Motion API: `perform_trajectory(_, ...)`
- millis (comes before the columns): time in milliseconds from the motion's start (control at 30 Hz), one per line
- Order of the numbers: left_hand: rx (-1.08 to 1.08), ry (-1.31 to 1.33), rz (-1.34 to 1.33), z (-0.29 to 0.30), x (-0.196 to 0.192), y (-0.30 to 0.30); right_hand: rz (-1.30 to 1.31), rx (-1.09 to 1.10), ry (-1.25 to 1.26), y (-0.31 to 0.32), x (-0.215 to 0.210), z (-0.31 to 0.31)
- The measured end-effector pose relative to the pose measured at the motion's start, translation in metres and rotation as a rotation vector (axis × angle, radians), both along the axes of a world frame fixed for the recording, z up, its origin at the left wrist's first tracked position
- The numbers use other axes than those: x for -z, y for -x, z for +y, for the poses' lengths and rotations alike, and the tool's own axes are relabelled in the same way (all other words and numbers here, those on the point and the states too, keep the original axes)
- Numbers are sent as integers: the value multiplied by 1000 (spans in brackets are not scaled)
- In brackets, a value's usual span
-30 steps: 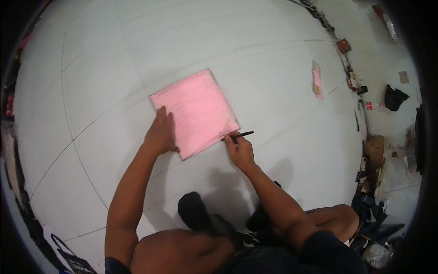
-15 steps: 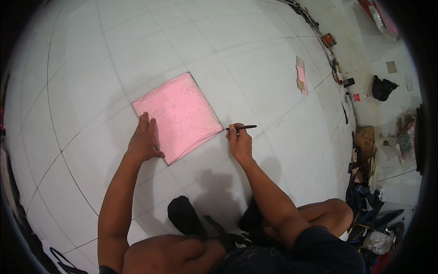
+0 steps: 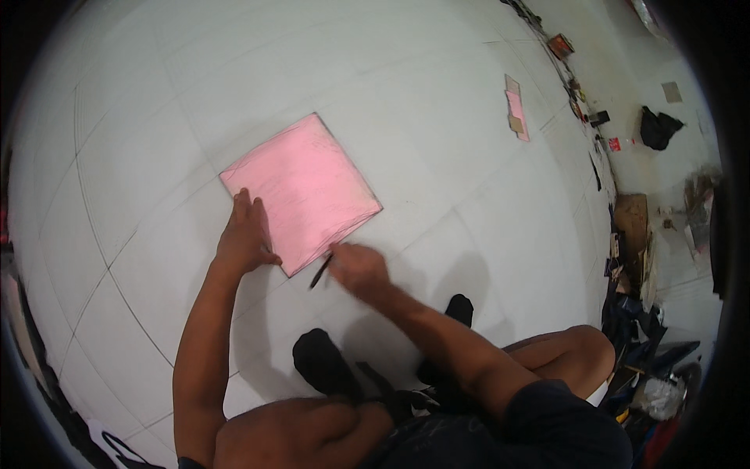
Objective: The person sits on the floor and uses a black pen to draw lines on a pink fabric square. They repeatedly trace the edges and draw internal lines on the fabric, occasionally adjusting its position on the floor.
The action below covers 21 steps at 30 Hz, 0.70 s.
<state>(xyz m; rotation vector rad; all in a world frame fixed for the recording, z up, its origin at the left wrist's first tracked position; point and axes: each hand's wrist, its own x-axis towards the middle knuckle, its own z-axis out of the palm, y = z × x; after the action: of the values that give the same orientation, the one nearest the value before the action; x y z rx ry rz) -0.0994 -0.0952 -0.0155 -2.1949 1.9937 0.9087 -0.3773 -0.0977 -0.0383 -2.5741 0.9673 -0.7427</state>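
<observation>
A square pink sheet [image 3: 303, 181] lies at an angle on the white tiled floor, with dark pen-like lines along its edges. My left hand [image 3: 244, 241] rests at its lower left edge, thumb and fingers spread apart, partly on the sheet and partly on the floor. At the lower right edge, my right hand [image 3: 361, 270] is closed around a slim black pen [image 3: 319, 273]. The pen slants down to the left below the fingers. Motion blurs this hand slightly, and I cannot tell whether the pen's tip touches the sheet.
Pieces of pink and brown card [image 3: 516, 109] lie on the floor to the right. Further right, clutter lines the floor, with a black bag [image 3: 658, 128] and a brown cardboard box [image 3: 631, 223]. My dark-covered feet [image 3: 322, 361] are close below the sheet.
My right hand has moved left and down with the pen, from the sheet's right corner to its lower right edge. My left hand stays at the lower left edge. The view has shifted slightly.
</observation>
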Motion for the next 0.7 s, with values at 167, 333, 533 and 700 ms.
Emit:
perform_trajectory(167, -11, -12, 9, -2, -5, 3, -48, -85, -217, -51, -1, 46)
perform_trajectory(333, -27, -1, 22, -1, -8, 2, -300, -19, -553, -57, -16, 29)
perform_trajectory(533, -15, -52, -57, -8, -10, 9, -229, 322, -573, -20, -10, -124)
perform_trajectory(700, -26, -99, -90, -9, -16, 14, -188, 231, -501, -37, -14, -209)
